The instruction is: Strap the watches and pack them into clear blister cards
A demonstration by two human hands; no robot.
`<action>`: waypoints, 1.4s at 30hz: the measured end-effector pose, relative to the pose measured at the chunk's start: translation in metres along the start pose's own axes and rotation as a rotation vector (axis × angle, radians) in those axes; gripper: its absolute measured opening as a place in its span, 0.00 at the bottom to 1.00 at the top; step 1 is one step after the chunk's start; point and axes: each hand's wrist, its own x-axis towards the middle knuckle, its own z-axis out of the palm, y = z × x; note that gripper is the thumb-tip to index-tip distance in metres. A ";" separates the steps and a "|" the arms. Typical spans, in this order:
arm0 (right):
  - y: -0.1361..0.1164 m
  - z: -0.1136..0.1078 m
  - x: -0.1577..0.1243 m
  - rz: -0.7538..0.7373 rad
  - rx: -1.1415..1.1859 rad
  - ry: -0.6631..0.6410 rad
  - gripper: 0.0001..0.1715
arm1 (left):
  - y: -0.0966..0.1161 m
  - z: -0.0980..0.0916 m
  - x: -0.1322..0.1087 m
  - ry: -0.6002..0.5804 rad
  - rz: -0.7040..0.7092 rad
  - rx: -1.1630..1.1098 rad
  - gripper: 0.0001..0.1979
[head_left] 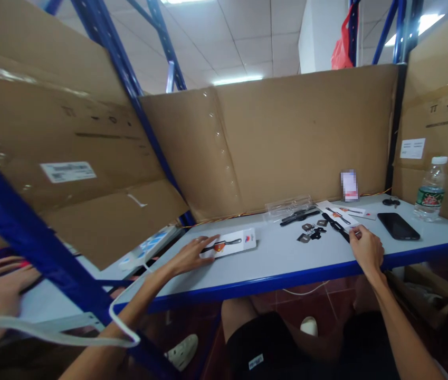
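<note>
A flat white box [248, 240], printed with a black long-handled tool and an orange patch, lies on the grey table. My left hand [192, 253] holds its left end, thumb at the near edge and fingers at the far edge. On the right, my right hand [367, 248] is closed with a pinch on the near end of a slim black long-handled tool [335, 226]; its exact kind is unclear. Left of that tool lie several small dark pieces [314, 231], some squarish. Behind them are more black long tools [298, 216] and printed white cards or boxes [336, 214].
Clear plastic packaging [289, 207] lies at the back. A black phone [398, 226], a water bottle [430, 192] and a small dark object [391, 202] stand or lie on the right. Cardboard walls [306, 132] surround the table. Another person's hands [4, 285] are beyond the blue post [41, 237].
</note>
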 end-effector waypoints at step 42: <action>-0.067 -0.040 -0.124 0.155 1.270 -0.611 0.24 | 0.375 0.027 -0.085 0.256 -0.305 -2.368 0.21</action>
